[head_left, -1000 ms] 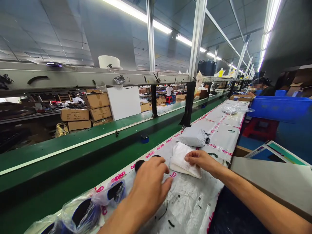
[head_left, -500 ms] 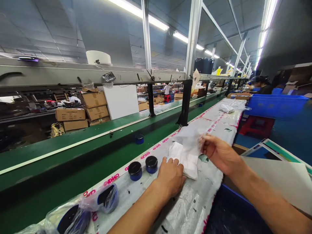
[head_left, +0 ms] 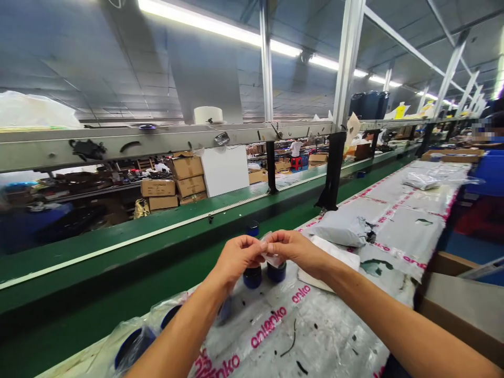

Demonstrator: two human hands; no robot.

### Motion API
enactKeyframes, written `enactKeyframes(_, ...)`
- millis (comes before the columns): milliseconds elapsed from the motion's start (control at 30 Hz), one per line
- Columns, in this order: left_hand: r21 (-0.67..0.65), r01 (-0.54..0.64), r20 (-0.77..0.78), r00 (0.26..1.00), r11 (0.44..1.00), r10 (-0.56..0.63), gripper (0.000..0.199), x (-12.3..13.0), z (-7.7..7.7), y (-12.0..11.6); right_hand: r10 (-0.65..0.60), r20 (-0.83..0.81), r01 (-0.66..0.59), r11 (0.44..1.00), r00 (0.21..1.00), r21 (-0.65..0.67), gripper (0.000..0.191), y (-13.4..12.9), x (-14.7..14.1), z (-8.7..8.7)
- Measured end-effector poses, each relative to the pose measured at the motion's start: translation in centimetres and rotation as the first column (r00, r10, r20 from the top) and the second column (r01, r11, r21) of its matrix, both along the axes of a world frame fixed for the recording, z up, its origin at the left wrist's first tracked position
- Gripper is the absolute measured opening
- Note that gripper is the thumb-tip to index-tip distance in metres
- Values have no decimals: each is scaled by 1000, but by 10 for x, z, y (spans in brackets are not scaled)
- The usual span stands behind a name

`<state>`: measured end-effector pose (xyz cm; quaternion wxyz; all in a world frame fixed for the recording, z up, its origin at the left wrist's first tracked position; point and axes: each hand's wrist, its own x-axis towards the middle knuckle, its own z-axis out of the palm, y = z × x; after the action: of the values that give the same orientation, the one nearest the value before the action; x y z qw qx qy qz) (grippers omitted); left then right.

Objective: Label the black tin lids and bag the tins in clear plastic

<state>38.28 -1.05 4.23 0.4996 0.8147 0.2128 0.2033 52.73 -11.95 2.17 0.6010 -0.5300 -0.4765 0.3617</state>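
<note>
My left hand (head_left: 241,256) and my right hand (head_left: 290,248) meet at their fingertips, both pinching a small clear plastic bag (head_left: 272,257). Just beneath them, two dark blue round containers with black tops, one on the left (head_left: 252,278) and one on the right (head_left: 276,272), stand on the covered bench (head_left: 315,325). A flat white stack (head_left: 334,254) lies under and beside my right forearm. Behind it is a filled grey-white plastic bag (head_left: 340,229). More blue containers in clear film (head_left: 136,346) sit at the lower left, partly behind my left arm.
A green conveyor (head_left: 118,273) runs along the bench's far side, with another blue container (head_left: 252,228) on it. Black-wrapped posts (head_left: 331,170) stand behind. A metal rail (head_left: 165,137) crosses above. Cardboard (head_left: 464,299) and a blue bin (head_left: 488,173) are at the right.
Both hands have left the white stack and come together above the two containers, now pinching clear plastic. The view has swung to the right.
</note>
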Motion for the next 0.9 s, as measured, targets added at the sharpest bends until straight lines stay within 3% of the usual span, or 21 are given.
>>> enactKeyframes(100,63,-87,-57,994,994,90,31,-17,-3,17,-111,286,120,993,952,-14,32,16,3,-4)
enactKeyframes(167,188,-183,-90,975,965,202,18,-25,-6,27,-245,505,251,966,827,56,28,28,7,-9)
enactKeyframes(300,502,-284,-127,910,817,394,7,-29,-8,44,-390,704,372,909,593,191,17,54,10,-17)
enactKeyframes(400,662,-182,-213,884,727,415,11,-24,-9,49,-360,847,345,911,392,228,14,67,7,-24)
enactKeyframes(567,747,52,-410,821,663,397,21,-18,-14,43,-202,968,247,955,148,161,12,63,3,-39)
enactKeyframes(733,754,192,-481,813,628,328,14,-25,-19,37,-132,991,201,972,38,121,8,38,-3,-42)
enactKeyframes(900,770,251,-470,845,587,256,10,-32,-24,36,-88,996,153,984,-26,91,7,20,-10,-39)
